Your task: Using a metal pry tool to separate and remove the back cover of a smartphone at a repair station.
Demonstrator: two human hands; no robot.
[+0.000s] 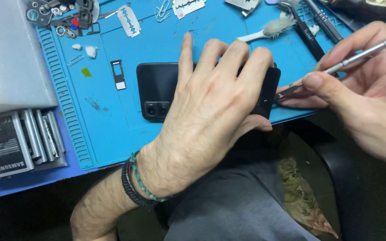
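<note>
Left hand (215, 102) flat, pressing phone (157, 89); right hand (362, 85) pinching metal pry tool (349, 58).

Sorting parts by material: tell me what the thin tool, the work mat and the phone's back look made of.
Thin tool: looks like metal, silvery with a bright sheen. Work mat: probably silicone or rubber, matte blue with moulded ridges. Phone back: smooth glossy black, plastic or glass; cannot tell which.
</note>
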